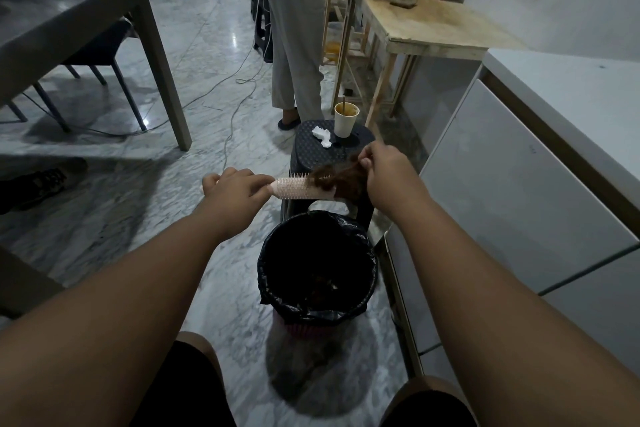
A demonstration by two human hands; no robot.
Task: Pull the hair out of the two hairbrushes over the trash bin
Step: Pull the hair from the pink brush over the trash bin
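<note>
Two hands | round bristly hairbrush (298, 188); frizzy hair (337, 177) | black-lined bin (317, 263)

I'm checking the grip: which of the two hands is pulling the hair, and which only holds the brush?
The right hand pinches the brown hair clump at the brush's far end; the left hand only grips the pink brush by its handle end.

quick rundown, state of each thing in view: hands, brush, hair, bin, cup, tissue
left hand: closed around the brush handle
right hand: pinching the hair clump
hairbrush: held level above the bin, one end wrapped in hair
hair: partly lifted, not yet free
trash bin: open, black liner, some debris inside
paper cup: upright on the stool, stick inside
tissue: crumpled on the stool
</note>
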